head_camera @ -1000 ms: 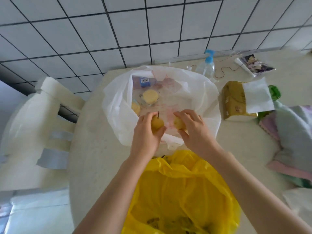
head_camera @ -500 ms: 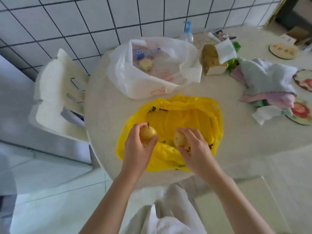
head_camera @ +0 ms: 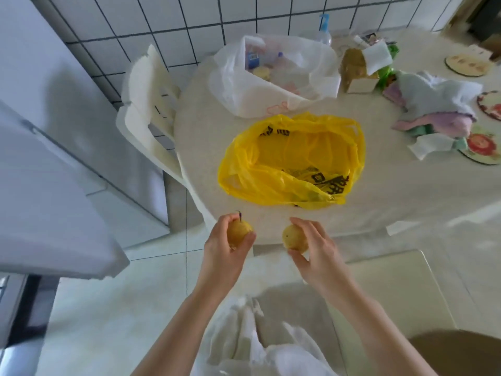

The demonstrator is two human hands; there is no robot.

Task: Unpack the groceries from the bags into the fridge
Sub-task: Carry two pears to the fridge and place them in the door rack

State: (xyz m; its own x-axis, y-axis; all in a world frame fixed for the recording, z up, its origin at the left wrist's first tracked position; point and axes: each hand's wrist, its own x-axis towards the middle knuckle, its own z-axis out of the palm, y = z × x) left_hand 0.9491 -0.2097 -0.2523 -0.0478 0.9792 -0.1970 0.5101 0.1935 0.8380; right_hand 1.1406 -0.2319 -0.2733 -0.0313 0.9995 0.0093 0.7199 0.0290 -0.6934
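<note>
Left hand (head_camera: 225, 246) curled round a small yellow pear (head_camera: 238, 233), dark stem poking up between thumb and fingers. Right hand (head_camera: 315, 249) holds a second yellow fruit (head_camera: 294, 238), likely another pear, pinched between thumb below and fingers over the top. Both hands full, one fruit each, held out in front of the body just off the near edge of the round tabletop (head_camera: 393, 191). One fruit per hand looks like a way to carry two in a single trip.

Yellow plastic bag (head_camera: 292, 158) lies slack and open on the tabletop, mouth toward the camera; cannot tell whether anything is left inside. White plastic bag (head_camera: 271, 85) stands behind it, near the tiled wall, open at the top, with packaged goods visible inside, among them something with a blue label. So more unpacking remains, by my reading.

Grey-white fridge (head_camera: 54, 172) fills the left of the view, near the left arm; the fruit is well apart from it and has not gone in. Whether a door is open, I cannot say for certain.

Also present: white plastic chair (head_camera: 147, 104) between fridge and tabletop, tissue pack (head_camera: 357, 71), a heap of folded cloths (head_camera: 436, 109), coasters at the right edge.
</note>
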